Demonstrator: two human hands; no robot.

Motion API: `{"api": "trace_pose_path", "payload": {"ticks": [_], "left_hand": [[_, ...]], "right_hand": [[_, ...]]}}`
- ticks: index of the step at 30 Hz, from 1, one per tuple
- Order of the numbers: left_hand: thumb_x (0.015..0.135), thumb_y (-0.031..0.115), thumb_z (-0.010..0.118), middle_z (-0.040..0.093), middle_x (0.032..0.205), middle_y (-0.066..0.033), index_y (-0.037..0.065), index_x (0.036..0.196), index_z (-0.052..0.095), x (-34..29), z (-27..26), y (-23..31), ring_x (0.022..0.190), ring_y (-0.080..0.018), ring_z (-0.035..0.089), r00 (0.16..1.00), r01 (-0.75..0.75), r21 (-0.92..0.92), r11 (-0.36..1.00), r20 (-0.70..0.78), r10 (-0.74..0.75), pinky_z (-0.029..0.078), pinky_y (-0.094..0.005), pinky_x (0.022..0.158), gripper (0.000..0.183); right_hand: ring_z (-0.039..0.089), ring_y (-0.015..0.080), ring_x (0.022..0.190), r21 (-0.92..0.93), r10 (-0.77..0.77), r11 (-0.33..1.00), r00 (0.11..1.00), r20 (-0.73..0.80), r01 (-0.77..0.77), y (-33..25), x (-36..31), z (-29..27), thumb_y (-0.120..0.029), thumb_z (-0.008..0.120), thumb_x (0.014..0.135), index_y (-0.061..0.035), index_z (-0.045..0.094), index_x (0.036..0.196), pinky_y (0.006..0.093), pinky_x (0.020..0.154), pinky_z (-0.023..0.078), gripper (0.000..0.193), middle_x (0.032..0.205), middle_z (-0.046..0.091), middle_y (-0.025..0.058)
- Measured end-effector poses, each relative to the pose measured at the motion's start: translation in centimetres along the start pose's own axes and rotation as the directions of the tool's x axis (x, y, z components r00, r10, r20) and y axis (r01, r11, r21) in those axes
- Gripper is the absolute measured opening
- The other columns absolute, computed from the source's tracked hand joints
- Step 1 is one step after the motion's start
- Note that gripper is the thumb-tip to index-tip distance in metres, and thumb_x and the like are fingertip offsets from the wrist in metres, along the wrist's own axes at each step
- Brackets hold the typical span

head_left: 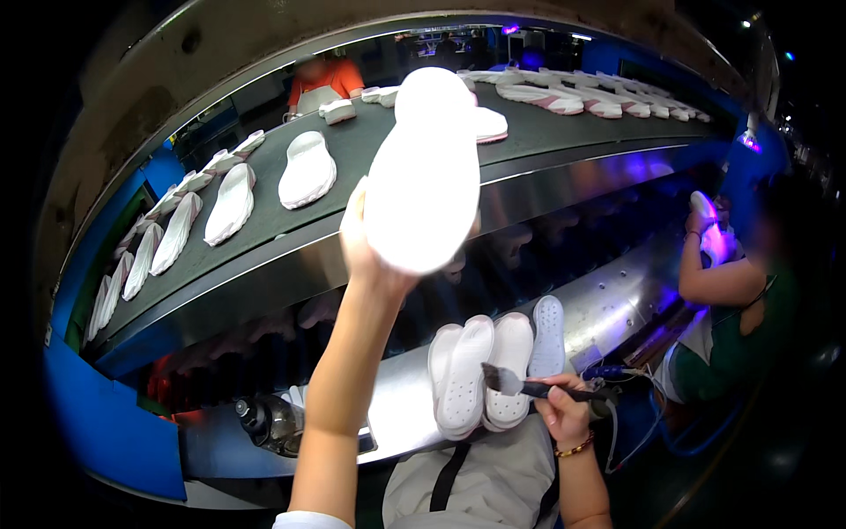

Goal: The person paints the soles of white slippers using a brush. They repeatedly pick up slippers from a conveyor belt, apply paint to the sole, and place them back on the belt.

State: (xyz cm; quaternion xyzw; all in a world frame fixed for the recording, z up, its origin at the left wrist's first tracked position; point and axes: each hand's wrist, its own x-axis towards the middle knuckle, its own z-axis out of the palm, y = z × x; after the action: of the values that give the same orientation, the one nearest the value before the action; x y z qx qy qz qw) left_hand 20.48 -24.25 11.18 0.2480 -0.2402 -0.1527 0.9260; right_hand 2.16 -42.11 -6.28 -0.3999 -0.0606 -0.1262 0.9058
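My left hand (359,238) reaches up, its fingers wrapped round the edge of a white shoe sole (425,181). The sole is brightly lit, so its surface detail is washed out. It is held upright in front of the conveyor belt. My right hand (566,410) is closed round the dark handle of a brush (504,381), whose bristles point left. Below the brush head several white soles with rows of small holes (465,383) lean together at the ledge by my lap. A bluish-white perforated piece (547,339) lies just beyond them.
A dark conveyor belt (370,141) carries white soles (231,204) at left and rows (564,97) at far right. A bottle (264,425) rests on the metal ledge (608,300). One person (324,84) stands across; another (727,291) at right holds a purple-lit sole.
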Motion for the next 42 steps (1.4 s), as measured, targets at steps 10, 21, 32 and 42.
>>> {"api": "trace_pose_path", "payload": {"ticks": [10, 21, 32, 42], "left_hand": [[0.078, 0.023, 0.046, 0.034, 0.125, -0.018, 0.001, 0.124, 0.028, 15.8, 0.2, -8.4, 0.113, -0.0293, 0.034, 0.807, -0.31, 0.901, -0.303, 0.418, 0.418, 0.029, -0.04, 0.092, 0.055], [0.073, 0.022, 0.058, 0.055, 0.085, -0.0076, 0.006, 0.071, 0.052, 13.0, -0.6, -7.6, 0.092, -0.0261, 0.043, 0.686, -0.465, 0.828, -0.313, 0.561, 0.463, 0.031, -0.0355, 0.08, 0.017], [0.065, 0.027, 0.065, 0.038, 0.12, -0.0185, 0.006, 0.127, 0.023, -5.7, -5.9, -7.5, 0.108, -0.0257, 0.042, 0.955, 0.25, 0.066, 0.966, 0.144, -0.258, 0.038, -0.0393, 0.088, 0.077], [0.071, 0.071, 0.008, 0.045, 0.117, -0.0131, 0.009, 0.124, 0.032, -18.3, -10.5, -12.0, 0.103, -0.0297, 0.047, 0.793, 0.549, -0.28, 0.788, -0.124, -0.596, 0.038, -0.0414, 0.087, 0.086]], "right_hand": [[0.053, 0.0152, 0.064, 0.076, -0.025, 0.996, 0.975, -0.221, 0.043, 0.7, -1.6, -3.9, -0.001, 0.058, 0.072, 0.0007, 0.053, 0.094, 0.0252, 0.058, 0.043, 0.022, 0.097, 0.055, 0.0196], [0.056, 0.02, 0.079, -0.005, 0.012, 1.0, 0.948, -0.318, -0.014, 2.0, -1.4, -4.9, 0.004, 0.055, 0.07, -0.0002, 0.054, 0.087, 0.028, 0.07, 0.047, 0.017, 0.09, 0.057, 0.0147], [0.054, 0.0242, 0.087, 0.064, -0.292, 0.946, 0.921, -0.26, 0.318, -2.6, -0.3, -4.5, 0.0, 0.054, 0.071, 0.0012, 0.053, 0.088, 0.0355, 0.082, 0.042, 0.018, 0.089, 0.057, 0.0149], [0.056, 0.0127, 0.074, -0.231, 0.158, 0.954, 0.975, -0.158, -0.192, 1.0, 2.1, 0.3, 0.002, 0.059, 0.068, 0.006, 0.058, 0.085, 0.0216, 0.069, 0.044, 0.018, 0.083, 0.06, 0.0116]]}}
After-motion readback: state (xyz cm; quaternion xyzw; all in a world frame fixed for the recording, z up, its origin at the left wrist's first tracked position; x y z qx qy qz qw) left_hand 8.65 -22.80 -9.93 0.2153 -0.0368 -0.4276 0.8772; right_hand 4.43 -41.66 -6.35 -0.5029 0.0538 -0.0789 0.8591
